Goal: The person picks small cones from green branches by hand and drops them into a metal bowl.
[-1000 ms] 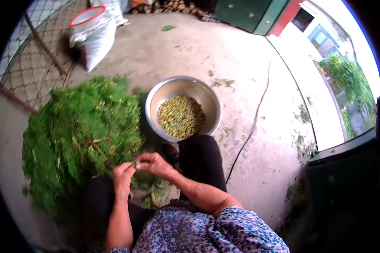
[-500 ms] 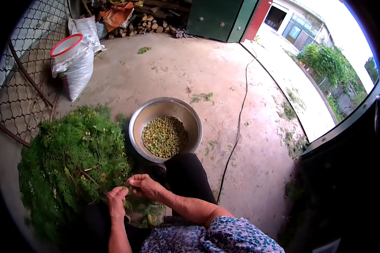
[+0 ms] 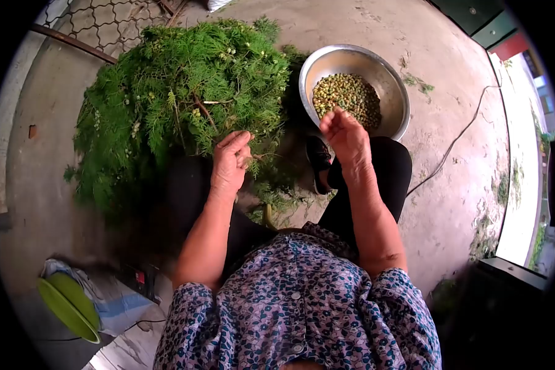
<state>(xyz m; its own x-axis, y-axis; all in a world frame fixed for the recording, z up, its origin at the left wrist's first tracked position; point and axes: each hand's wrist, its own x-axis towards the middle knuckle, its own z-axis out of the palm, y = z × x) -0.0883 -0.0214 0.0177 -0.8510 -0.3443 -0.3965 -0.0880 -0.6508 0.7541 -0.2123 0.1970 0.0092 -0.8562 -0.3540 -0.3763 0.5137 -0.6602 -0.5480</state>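
Note:
My left hand is closed at the near edge of a big heap of green conifer branches. A thin green sprig pokes out from its fingers on the right. My right hand is over the near rim of a wide metal basin, its fingers curled together with the tips toward the inside. Whatever those fingers hold, if anything, is too small to make out. Inside the basin lies a layer of small yellow-green and brown cones.
A green plastic rim shows on a sack at lower left. Wire mesh stands behind the heap. A dark cable runs across the concrete floor at right. Loose green bits lie beyond the basin.
The view has tilted down and shifted left. My hands, together at the heap before, are now apart: the right has gone over to the basin, while the left stays by the branches.

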